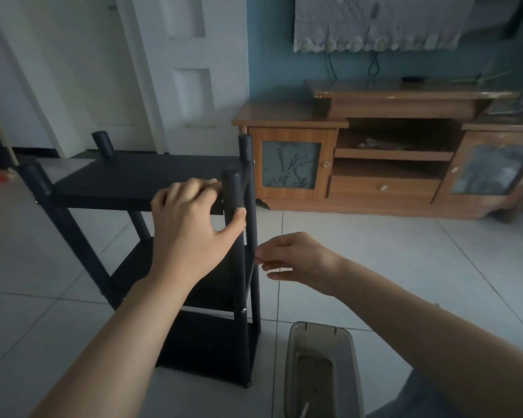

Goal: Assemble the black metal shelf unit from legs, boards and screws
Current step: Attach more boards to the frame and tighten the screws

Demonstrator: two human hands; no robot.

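The black shelf unit (124, 182) stands upright on the tiled floor, with three boards between four round legs. My left hand (191, 224) rests on the front edge of the top board, fingers curled over it and thumb against the near right leg (233, 194). My right hand (290, 257) is lower, beside the right legs at the level of the middle board; its fingertips are close to a leg and hold nothing that I can see. A silver screw head (242, 311) shows on the near right leg by the lowest board.
A grey translucent plastic box (320, 372) stands on the floor right of the shelf's foot. A wooden TV cabinet (390, 164) runs along the blue wall behind. White doors stand at the back left. Light floor tiles surround the shelf.
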